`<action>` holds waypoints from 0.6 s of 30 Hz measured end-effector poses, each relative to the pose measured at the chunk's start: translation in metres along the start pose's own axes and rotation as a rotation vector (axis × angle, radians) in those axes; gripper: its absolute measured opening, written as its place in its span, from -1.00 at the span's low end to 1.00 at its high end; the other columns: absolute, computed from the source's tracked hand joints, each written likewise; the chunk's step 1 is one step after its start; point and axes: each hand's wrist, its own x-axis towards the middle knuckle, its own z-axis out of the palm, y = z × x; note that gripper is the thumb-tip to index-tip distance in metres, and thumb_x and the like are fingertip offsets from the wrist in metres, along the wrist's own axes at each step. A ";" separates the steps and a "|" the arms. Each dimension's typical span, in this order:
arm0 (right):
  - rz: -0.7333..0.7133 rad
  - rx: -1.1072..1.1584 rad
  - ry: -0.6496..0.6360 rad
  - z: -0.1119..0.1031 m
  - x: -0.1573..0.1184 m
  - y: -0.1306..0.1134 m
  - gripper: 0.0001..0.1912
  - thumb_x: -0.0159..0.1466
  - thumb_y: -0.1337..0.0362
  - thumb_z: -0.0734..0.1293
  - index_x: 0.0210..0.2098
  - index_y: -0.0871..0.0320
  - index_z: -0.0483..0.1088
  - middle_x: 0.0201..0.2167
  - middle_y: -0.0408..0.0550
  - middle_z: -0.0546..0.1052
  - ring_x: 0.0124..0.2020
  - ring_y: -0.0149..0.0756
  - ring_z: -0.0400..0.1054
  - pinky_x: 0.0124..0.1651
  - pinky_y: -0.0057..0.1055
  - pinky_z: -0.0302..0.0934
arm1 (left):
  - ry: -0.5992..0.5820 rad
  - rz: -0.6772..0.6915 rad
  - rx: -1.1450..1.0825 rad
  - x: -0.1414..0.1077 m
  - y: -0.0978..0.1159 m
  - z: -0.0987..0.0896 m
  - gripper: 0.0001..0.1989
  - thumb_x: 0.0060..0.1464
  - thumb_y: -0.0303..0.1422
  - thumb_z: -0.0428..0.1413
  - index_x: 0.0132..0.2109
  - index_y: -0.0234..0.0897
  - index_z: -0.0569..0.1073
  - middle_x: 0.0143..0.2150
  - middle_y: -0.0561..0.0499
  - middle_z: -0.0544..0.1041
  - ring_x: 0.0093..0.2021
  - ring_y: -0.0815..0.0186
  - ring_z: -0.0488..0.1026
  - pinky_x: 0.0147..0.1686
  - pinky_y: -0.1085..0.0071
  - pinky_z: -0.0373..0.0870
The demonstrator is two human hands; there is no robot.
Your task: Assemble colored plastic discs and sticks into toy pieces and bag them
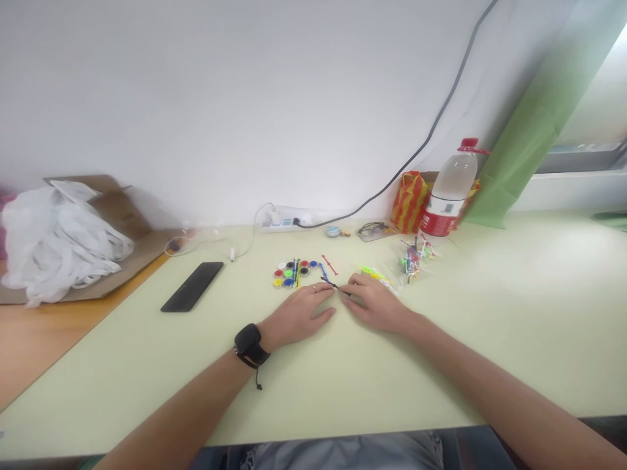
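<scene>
Black strip (pixel 336 286) is laid near the middle of the pale table (pixel 294 391), between the 2 hands and touched by both. By the left hand (pixel 301 313), it is met with the fingertips at its left part, the thumb being held apart from the fingers. By the right hand (pixel 377 303), its right end is covered; whether it is pinched there or only pressed cannot be told, as the fingertips are small and partly hidden.

Just beyond the left hand, coloured discs (pixel 288 282) are grouped in a loose cluster, with upright-looking narrow strips (pixel 298 273) seen across it. A blue strip (pixel 323 272) and a red strip (pixel 330 264) are placed between that cluster and the right hand, on the far side.

From this layout, the work is judged to be only partway along: discs and a few strips are set out, while 1 black piece is being handled. Yellow-green strips (pixel 375 273) are bunched just beyond the right hand, and more coloured pieces (pixel 410 260) are left mixed in clear wrapping farther right, near the bottle (pixel 448 189); these are apparently yet to be dealt with.
</scene>
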 end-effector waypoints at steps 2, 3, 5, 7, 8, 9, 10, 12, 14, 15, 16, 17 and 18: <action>0.020 0.018 0.005 -0.001 0.000 -0.001 -0.89 0.41 0.28 0.31 -0.15 0.10 0.49 -0.22 0.00 0.51 -0.15 -0.16 0.40 -0.11 -0.23 0.28 | -0.002 -0.005 -0.023 0.000 0.002 -0.001 -0.63 0.37 -0.23 0.06 0.26 -0.13 0.43 0.24 -0.09 0.47 0.18 0.11 0.48 0.22 0.15 0.43; 0.036 0.027 0.010 -0.002 0.000 -0.001 -0.91 0.40 0.29 0.32 -0.22 0.11 0.47 -0.25 -0.02 0.50 -0.17 -0.17 0.40 -0.14 -0.25 0.27 | -0.001 -0.005 -0.033 0.000 0.002 -0.002 -0.64 0.37 -0.24 0.06 0.25 -0.13 0.44 0.22 -0.09 0.48 0.15 0.12 0.49 0.21 0.17 0.44; 0.060 0.043 0.015 -0.003 0.001 -0.002 -0.92 0.39 0.31 0.33 -0.27 0.12 0.44 -0.27 -0.04 0.50 -0.19 -0.20 0.40 -0.17 -0.28 0.26 | 0.007 0.003 -0.049 0.000 0.003 -0.002 -0.65 0.37 -0.25 0.06 0.23 -0.13 0.45 0.18 -0.09 0.48 0.13 0.14 0.50 0.19 0.19 0.46; 0.059 0.051 0.002 -0.003 0.001 -0.002 -0.95 0.39 0.33 0.33 -0.19 0.11 0.46 -0.23 -0.04 0.52 -0.17 -0.21 0.42 -0.15 -0.29 0.25 | 0.021 0.004 -0.044 0.000 0.003 -0.002 -0.65 0.36 -0.26 0.06 0.23 -0.13 0.45 0.18 -0.09 0.47 0.14 0.13 0.48 0.20 0.18 0.45; 0.055 0.053 -0.010 -0.003 0.001 -0.002 -0.92 0.40 0.34 0.32 -0.16 0.11 0.47 -0.21 -0.04 0.53 -0.16 -0.21 0.42 -0.14 -0.30 0.24 | 0.029 -0.005 -0.027 0.001 0.002 -0.001 -0.64 0.36 -0.25 0.07 0.23 -0.13 0.44 0.20 -0.10 0.45 0.17 0.12 0.47 0.22 0.16 0.44; 0.053 0.053 -0.021 -0.003 0.001 -0.002 -0.90 0.40 0.36 0.31 -0.14 0.11 0.48 -0.21 -0.04 0.53 -0.16 -0.21 0.42 -0.13 -0.30 0.24 | 0.038 -0.020 -0.003 0.001 0.002 -0.001 -0.64 0.35 -0.24 0.08 0.23 -0.15 0.44 0.23 -0.11 0.43 0.20 0.10 0.44 0.24 0.13 0.42; 0.054 0.052 -0.028 -0.003 0.002 -0.001 -0.88 0.41 0.37 0.30 -0.15 0.11 0.50 -0.22 -0.04 0.54 -0.16 -0.22 0.42 -0.13 -0.30 0.24 | 0.045 -0.035 0.024 0.001 0.001 0.000 -0.63 0.35 -0.22 0.08 0.23 -0.16 0.44 0.26 -0.13 0.41 0.23 0.08 0.42 0.25 0.10 0.40; 0.064 0.053 -0.031 -0.002 0.002 -0.001 -0.86 0.40 0.39 0.29 -0.19 0.11 0.51 -0.25 -0.04 0.54 -0.17 -0.22 0.43 -0.15 -0.31 0.22 | 0.058 -0.058 0.071 0.001 0.000 0.001 -0.62 0.34 -0.19 0.10 0.22 -0.19 0.44 0.27 -0.15 0.41 0.27 0.05 0.37 0.28 0.05 0.37; 0.074 0.055 -0.025 -0.002 0.002 0.000 -0.85 0.40 0.41 0.30 -0.21 0.11 0.51 -0.27 -0.05 0.54 -0.18 -0.23 0.43 -0.17 -0.31 0.21 | 0.072 -0.065 0.096 0.001 -0.001 0.002 -0.63 0.33 -0.17 0.10 0.19 -0.20 0.46 0.23 -0.15 0.44 0.27 0.03 0.37 0.28 0.03 0.36; 0.077 0.056 -0.021 -0.002 0.002 0.001 -0.85 0.39 0.41 0.30 -0.22 0.11 0.51 -0.27 -0.06 0.54 -0.18 -0.23 0.43 -0.18 -0.32 0.21 | 0.081 -0.066 0.104 0.001 -0.001 0.002 -0.64 0.33 -0.16 0.10 0.17 -0.20 0.47 0.21 -0.15 0.45 0.26 0.03 0.37 0.27 0.02 0.37; 0.078 0.056 -0.017 -0.001 0.001 0.001 -0.85 0.39 0.41 0.30 -0.22 0.10 0.51 -0.27 -0.06 0.54 -0.19 -0.23 0.43 -0.19 -0.32 0.21 | 0.091 -0.068 0.112 0.001 -0.001 0.003 -0.65 0.33 -0.16 0.10 0.15 -0.20 0.48 0.19 -0.15 0.47 0.25 0.03 0.38 0.26 0.02 0.38; 0.074 0.055 -0.014 -0.001 0.001 0.002 -0.85 0.39 0.41 0.31 -0.20 0.10 0.52 -0.27 -0.06 0.54 -0.18 -0.23 0.43 -0.19 -0.32 0.21 | 0.098 -0.071 0.120 0.001 -0.001 0.003 -0.66 0.34 -0.16 0.09 0.14 -0.20 0.48 0.17 -0.15 0.48 0.24 0.03 0.39 0.25 0.01 0.38; 0.064 0.054 -0.011 0.000 0.001 0.002 -0.84 0.39 0.41 0.31 -0.16 0.10 0.53 -0.26 -0.06 0.54 -0.18 -0.22 0.43 -0.18 -0.31 0.22 | 0.102 -0.074 0.129 0.001 -0.001 0.004 -0.67 0.34 -0.15 0.08 0.13 -0.21 0.48 0.16 -0.16 0.48 0.23 0.03 0.39 0.25 0.01 0.39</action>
